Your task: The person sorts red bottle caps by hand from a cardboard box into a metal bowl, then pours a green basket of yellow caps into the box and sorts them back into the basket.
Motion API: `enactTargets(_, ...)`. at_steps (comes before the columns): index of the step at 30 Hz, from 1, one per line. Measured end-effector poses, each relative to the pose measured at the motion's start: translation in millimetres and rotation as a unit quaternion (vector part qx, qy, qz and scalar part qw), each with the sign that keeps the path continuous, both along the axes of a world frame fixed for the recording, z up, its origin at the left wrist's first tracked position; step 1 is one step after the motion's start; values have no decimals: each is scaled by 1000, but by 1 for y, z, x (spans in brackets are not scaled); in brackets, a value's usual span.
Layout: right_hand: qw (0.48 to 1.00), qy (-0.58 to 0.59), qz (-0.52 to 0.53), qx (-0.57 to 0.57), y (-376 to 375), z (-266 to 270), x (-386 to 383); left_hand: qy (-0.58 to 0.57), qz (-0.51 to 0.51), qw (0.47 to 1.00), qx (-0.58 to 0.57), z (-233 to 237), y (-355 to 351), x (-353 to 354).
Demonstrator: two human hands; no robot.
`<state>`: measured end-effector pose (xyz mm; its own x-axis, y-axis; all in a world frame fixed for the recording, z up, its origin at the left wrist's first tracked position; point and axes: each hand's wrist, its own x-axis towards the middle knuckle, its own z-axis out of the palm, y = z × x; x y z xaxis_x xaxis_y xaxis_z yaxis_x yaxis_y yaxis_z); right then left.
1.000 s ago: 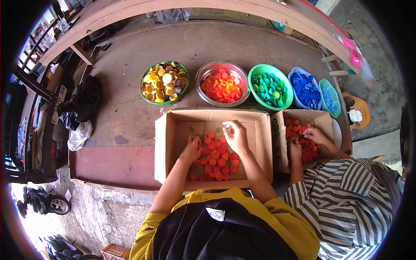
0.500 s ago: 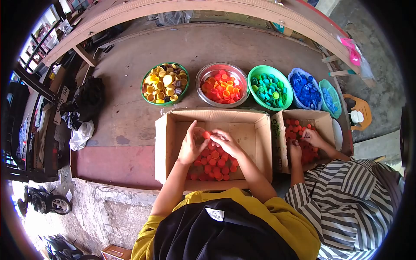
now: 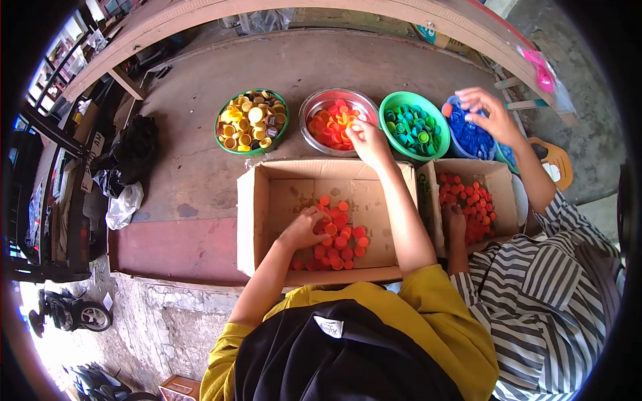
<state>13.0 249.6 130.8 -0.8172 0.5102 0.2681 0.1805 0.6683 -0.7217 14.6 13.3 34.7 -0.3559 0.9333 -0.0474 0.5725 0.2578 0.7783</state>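
Note:
Many red caps lie in the large cardboard box in front of me. My left hand rests on the caps at their left side, fingers bent over them; whether it grips one is hidden. Beyond the box, my right hand is over the right edge of the steel bowl, which holds red and orange caps. Its fingers are bent together near the caps, and what they hold, if anything, is too small to make out.
Left of the steel bowl is a green basket of yellow caps; to its right are bowls of green caps and blue caps. A co-worker's raised hand is near a red cap, above a smaller box.
My right hand has moved from the box up to the steel bowl. My left hand has lowered onto the red caps. The co-worker's right hand has risen to the blue bowl.

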Motion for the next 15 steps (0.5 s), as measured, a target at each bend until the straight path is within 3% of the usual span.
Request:
enactTargets(2,992,64,18,107,-7,-8,5,32,-19,999,-16,-3,2,5)
enactTargets(4,994,89,63,13,-30,-2,22,45,-25,998,-28,-9,4,8)
enactTargets(8,985,-27,118,-122,-60,-30,62,46,-24,997,-60,-17,7,10)
enactTargets(12,981,-66,156,-99,-62,-71,86,60,-9,996,-66,-17,11,11)
enactTargets(15,948,-238,202,-58,-57,-81,96,61,5,996,-71,-20,11,11)
